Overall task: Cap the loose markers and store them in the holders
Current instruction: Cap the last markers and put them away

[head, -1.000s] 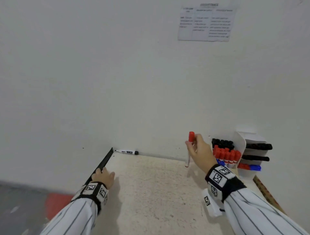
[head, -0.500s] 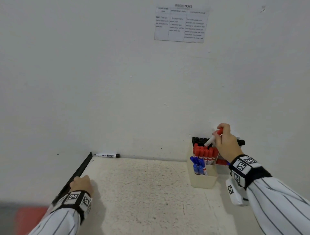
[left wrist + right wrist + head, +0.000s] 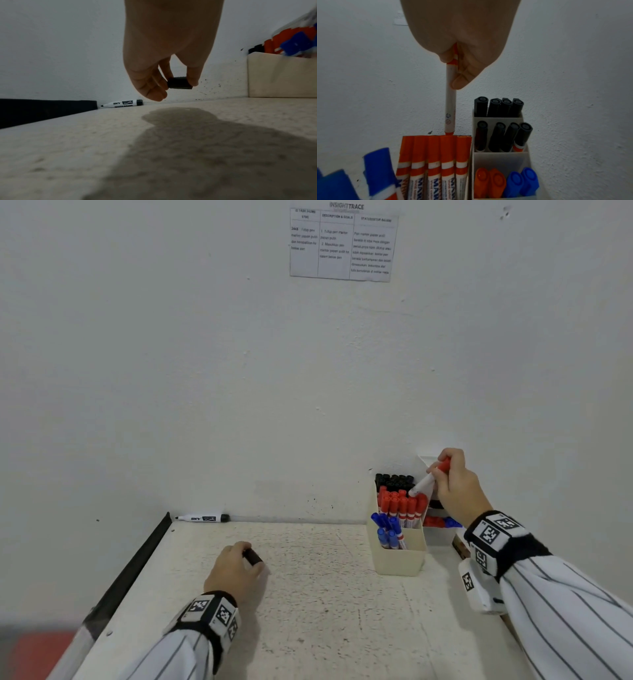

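Note:
My right hand (image 3: 454,484) grips a capped red marker (image 3: 426,481) (image 3: 450,97) near its cap end, barrel tip down over the red markers in the cream holder (image 3: 399,558). That holder carries black, red and blue markers. My left hand (image 3: 236,568) pinches a black cap (image 3: 252,557) (image 3: 179,83) between thumb and fingers, just above the table's middle. An uncapped black marker (image 3: 202,518) (image 3: 122,104) lies against the wall at the table's far left corner.
A second, white compartment holder (image 3: 500,155) with black, red and blue markers stands right of the cream one, against the wall. The table's (image 3: 325,611) left edge has a black strip (image 3: 137,570). A printed sheet (image 3: 342,244) hangs on the wall.
My right hand carried the red marker rightward to above the cream holder. My left hand left the table's left edge, moved toward the middle, and now shows a black cap in its fingers.

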